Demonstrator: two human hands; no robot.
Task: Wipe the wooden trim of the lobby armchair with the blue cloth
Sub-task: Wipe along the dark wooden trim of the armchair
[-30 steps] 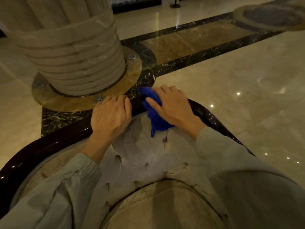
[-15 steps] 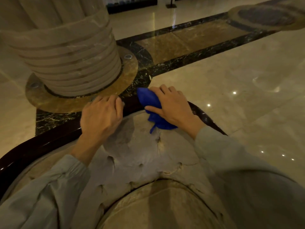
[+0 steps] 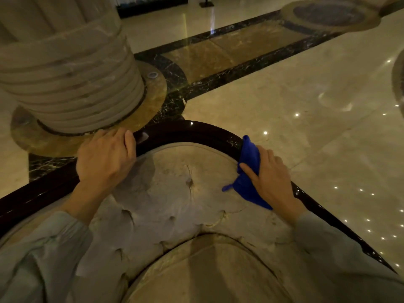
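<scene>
Two hands work on the armchair (image 3: 175, 193). The blue cloth (image 3: 248, 171) sits on the right curve of the wooden trim (image 3: 185, 133), pressed by the curled right hand (image 3: 271, 178). The left hand (image 3: 105, 158) grips the trim (empty). Both long side runs probably still need wiping.

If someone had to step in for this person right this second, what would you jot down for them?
Left hand: bare, its grip closed over the dark wooden trim near the top of the chair back, steadying it.
Right hand: presses the blue cloth against the trim on the right side of the curve.
Chair: tufted pale back inside the trim; stone column just behind.
Done: cannot tell which stretches are already wiped.
Left: likely carry on down the right rail toward the sleeve, then the left rail under the left hand.
</scene>
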